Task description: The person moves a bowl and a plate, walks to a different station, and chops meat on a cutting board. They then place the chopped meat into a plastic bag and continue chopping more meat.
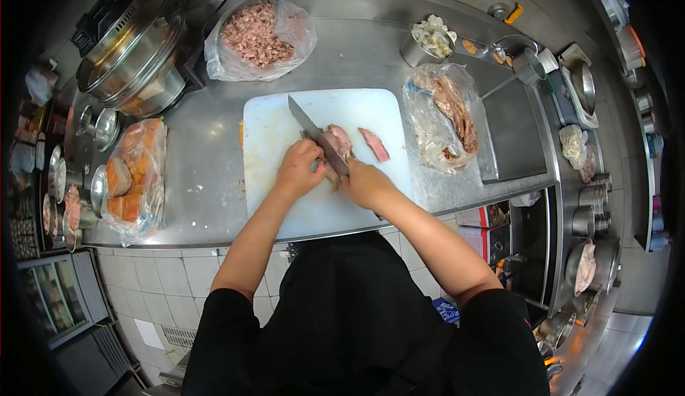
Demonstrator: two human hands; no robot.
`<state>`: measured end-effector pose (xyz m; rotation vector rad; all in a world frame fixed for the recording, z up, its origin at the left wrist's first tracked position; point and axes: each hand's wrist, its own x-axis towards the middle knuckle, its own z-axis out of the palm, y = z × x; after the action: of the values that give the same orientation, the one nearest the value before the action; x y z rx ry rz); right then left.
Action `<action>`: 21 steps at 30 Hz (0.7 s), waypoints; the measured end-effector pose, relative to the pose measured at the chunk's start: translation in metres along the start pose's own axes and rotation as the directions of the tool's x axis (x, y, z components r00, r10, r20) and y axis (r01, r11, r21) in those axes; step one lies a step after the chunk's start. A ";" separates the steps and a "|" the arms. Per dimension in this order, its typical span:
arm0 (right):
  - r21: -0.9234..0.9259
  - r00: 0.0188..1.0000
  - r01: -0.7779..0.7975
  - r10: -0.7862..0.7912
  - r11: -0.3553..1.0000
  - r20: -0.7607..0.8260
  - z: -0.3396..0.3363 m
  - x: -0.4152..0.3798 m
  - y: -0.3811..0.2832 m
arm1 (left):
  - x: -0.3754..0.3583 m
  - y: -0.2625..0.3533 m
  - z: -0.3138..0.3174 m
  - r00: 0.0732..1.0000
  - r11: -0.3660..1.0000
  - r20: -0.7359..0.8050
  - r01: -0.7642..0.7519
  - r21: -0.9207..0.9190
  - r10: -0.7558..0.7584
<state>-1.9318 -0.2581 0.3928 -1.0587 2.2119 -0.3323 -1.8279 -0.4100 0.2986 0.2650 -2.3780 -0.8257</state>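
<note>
My right hand [369, 184] is wrapped round the handle of a large kitchen knife [310, 126]. The long blade points up and to the left across a white cutting board [275, 114]. My left hand [297, 170] has its fingers curled beside the blade's left side, pressing on a piece of meat that it mostly hides. A chunk of pinkish meat [340, 139] lies against the right side of the blade. Farther right, apart from the knife, rests a flat strip of meat [374, 145].
Behind the board sits a bag of diced meat [257, 33]; a bag of long meat pieces [449, 114] lies right. A metal container [426, 45] stands near the sink [517, 139]. To the left are bagged orange-brown blocks [135, 171] and a glass-bowled appliance [132, 53].
</note>
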 end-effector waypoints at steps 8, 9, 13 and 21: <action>-0.019 0.994 0.028 -0.030 0.999 -0.109 0.015 0.020 0.006 | -0.003 -0.006 0.002 0.930 0.931 -0.097 0.341 -0.131 -0.354; -0.009 0.996 0.028 -0.029 1.000 -0.079 0.011 0.017 0.004 | 0.000 -0.004 0.002 0.925 0.935 -0.152 0.335 -0.117 -0.350; 0.084 0.988 -0.097 0.086 0.992 0.131 -0.020 -0.009 -0.013 | 0.005 -0.005 0.008 0.961 0.975 -0.217 0.198 0.100 -0.173; -0.059 0.957 0.171 -0.180 0.984 -0.229 0.038 0.032 0.030 | 0.006 -0.003 0.010 0.989 0.986 -0.075 0.137 0.100 -0.129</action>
<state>-1.9393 -0.2618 0.3357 -1.2985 2.3418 -0.5176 -1.8389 -0.4098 0.2931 0.4919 -2.3625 -0.7401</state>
